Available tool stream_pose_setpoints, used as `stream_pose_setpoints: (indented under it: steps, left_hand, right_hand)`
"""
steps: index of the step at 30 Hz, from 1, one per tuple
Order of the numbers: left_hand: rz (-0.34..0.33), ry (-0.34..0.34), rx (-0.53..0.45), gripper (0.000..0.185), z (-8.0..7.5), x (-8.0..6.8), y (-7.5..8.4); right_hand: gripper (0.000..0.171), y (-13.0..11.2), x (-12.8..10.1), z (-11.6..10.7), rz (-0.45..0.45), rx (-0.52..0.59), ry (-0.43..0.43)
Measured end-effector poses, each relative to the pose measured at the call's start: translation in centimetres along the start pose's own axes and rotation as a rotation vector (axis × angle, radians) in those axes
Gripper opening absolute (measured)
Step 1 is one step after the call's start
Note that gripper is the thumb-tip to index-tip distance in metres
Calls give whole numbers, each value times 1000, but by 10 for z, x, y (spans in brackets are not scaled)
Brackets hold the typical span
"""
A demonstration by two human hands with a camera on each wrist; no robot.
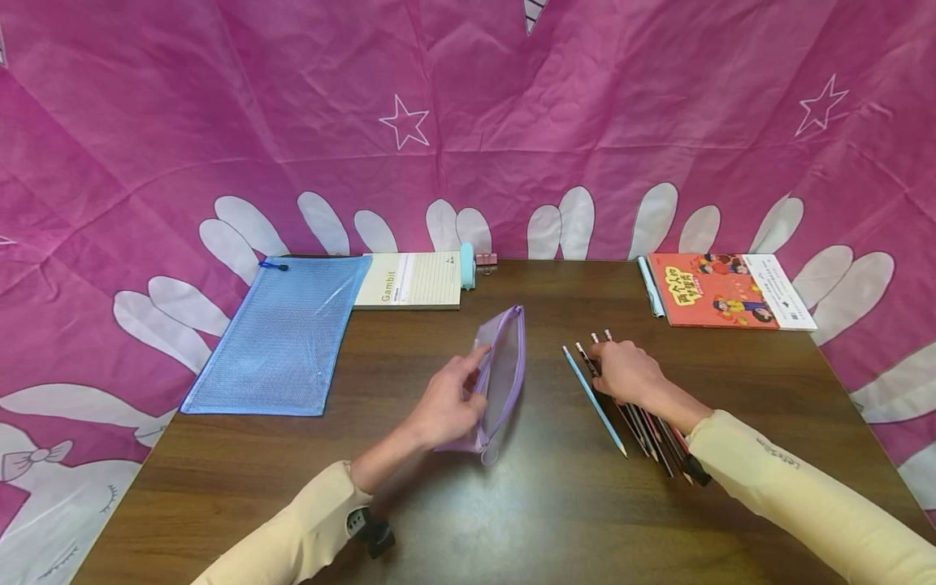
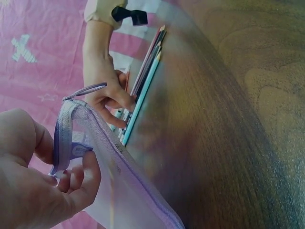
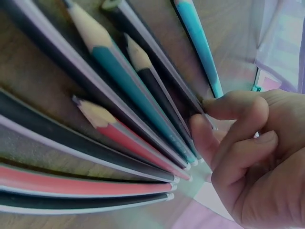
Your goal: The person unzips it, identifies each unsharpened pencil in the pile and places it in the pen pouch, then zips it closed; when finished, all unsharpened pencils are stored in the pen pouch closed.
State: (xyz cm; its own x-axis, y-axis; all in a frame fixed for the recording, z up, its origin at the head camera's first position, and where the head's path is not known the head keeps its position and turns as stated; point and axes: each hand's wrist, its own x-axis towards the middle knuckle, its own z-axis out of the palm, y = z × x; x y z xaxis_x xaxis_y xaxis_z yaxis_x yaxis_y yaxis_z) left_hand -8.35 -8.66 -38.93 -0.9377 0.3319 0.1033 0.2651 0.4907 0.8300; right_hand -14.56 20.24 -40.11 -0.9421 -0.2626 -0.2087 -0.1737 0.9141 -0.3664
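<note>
Pencils (image 1: pixel 643 422) lie under the right hand (image 1: pixel 627 372), its grip seemingly pinching one; left hand (image 1: pixel 448 402) grasps the pouch (image 1: pixel 504 374).

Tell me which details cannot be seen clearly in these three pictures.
- Pencils: the head view hides their middles under the right hand; an exact count is uncertain.
- Purple mesh pouch: whether anything is inside cannot be told; the left hand covers part of it.
- Notepad: print too small in the head view.
- Red book: its title is too small to read.
</note>
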Motion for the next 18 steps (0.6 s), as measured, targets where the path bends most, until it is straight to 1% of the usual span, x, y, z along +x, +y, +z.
stream_pose_setpoints:
  steps: [5, 9, 12, 15, 18]
  left_hand:
    - [-1, -7, 2, 77, 0, 0, 0]
    - [-11, -6, -1, 77, 0, 0, 1]
    - [-16, -2, 6, 77, 0, 1, 2]
    - [-12, 2, 25, 77, 0, 2, 3]
    - [-8, 4, 39, 76, 0, 2, 4]
  right_hand:
    - [48, 0, -1, -3, -2, 19, 24]
    - [47, -2, -1, -10, -14, 76, 49]
    - [46, -2, -2, -15, -42, 147, 77]
    - [47, -5, -2, -18, -64, 247, 110]
    - [48, -11, -3, -22, -61, 355, 134]
